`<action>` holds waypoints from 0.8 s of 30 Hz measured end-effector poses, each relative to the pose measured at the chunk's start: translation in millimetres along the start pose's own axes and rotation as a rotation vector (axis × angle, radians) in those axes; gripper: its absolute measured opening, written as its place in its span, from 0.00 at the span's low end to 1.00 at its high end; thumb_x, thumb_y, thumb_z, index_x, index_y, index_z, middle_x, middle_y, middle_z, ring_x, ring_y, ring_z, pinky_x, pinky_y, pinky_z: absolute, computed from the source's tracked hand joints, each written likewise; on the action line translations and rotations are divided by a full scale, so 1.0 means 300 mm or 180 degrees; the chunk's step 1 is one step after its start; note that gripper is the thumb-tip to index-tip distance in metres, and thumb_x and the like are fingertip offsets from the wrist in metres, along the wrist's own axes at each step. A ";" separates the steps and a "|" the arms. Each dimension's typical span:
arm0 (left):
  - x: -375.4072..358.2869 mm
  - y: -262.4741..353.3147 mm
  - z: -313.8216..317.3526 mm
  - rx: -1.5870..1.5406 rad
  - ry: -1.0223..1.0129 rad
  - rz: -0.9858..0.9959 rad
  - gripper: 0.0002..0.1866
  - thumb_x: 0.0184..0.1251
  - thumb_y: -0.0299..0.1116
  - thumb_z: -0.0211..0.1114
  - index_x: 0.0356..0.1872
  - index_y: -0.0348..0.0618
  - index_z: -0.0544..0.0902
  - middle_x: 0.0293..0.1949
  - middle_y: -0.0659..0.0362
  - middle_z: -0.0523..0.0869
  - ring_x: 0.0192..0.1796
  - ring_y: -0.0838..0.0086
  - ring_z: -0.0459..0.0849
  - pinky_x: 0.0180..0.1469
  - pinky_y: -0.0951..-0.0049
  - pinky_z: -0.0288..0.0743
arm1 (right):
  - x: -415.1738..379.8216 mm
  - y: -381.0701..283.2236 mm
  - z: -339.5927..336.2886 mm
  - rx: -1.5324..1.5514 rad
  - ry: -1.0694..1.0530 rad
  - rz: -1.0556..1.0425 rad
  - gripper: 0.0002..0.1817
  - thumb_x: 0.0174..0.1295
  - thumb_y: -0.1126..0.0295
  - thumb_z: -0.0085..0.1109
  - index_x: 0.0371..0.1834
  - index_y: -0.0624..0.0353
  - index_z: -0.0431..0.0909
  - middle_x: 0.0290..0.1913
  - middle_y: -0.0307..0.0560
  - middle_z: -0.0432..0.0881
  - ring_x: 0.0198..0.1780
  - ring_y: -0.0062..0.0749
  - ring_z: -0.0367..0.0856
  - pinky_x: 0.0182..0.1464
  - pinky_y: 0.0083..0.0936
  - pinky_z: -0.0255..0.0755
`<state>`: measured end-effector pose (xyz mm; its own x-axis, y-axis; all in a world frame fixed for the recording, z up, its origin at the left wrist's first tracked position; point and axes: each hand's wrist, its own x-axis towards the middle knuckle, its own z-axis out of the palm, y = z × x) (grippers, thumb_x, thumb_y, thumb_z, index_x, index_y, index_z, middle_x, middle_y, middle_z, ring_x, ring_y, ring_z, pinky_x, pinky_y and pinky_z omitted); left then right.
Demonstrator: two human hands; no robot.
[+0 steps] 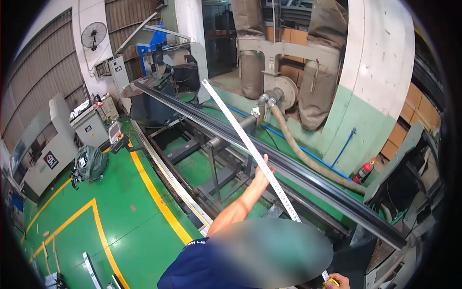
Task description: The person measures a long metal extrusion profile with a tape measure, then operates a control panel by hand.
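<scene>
A tape measure (250, 144) is stretched out in a long slant along the dark metal bar (288, 168), which lies lengthwise on the steel machine frame (216, 178) above the green floor (130, 207). The far tip of the tape stands up beyond the bar's upper stretch. At the bottom edge of the view the person's right hand (338, 281) shows only in part. It looks clenched on the near end of the tape, by a yellow piece, while the left hand is out of view. A co-worker in a dark blue shirt (192, 269) stands just in front, one arm raised. That co-worker's hand (262, 169) is touching the tape about halfway along, though I cannot tell whether it grips or only steadies it. By the look of it, the step in hand is measuring the bar. The next move likely calls for keeping the tape taut and straight along the bar and reading the mark at the near end.
</scene>
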<state>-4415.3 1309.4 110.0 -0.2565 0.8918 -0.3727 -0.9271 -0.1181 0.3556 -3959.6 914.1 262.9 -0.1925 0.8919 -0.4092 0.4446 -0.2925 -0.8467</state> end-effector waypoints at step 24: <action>-0.703 0.247 -0.114 0.2384 -0.1353 0.0152 0.15 0.71 0.40 0.66 0.46 0.37 0.87 0.41 0.58 0.90 0.42 0.79 0.86 0.48 0.77 0.80 | 0.609 -0.638 0.486 -0.0507 -0.0858 -0.0903 0.22 0.70 0.64 0.58 0.61 0.67 0.73 0.29 0.34 0.76 0.24 0.15 0.69 0.26 0.16 0.63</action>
<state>-4439.3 1097.5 185.8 -0.0282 0.9986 -0.0438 -0.4552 0.0261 0.8900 -4207.5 1082.6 300.7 -0.5394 0.8010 -0.2597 0.4666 0.0276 -0.8840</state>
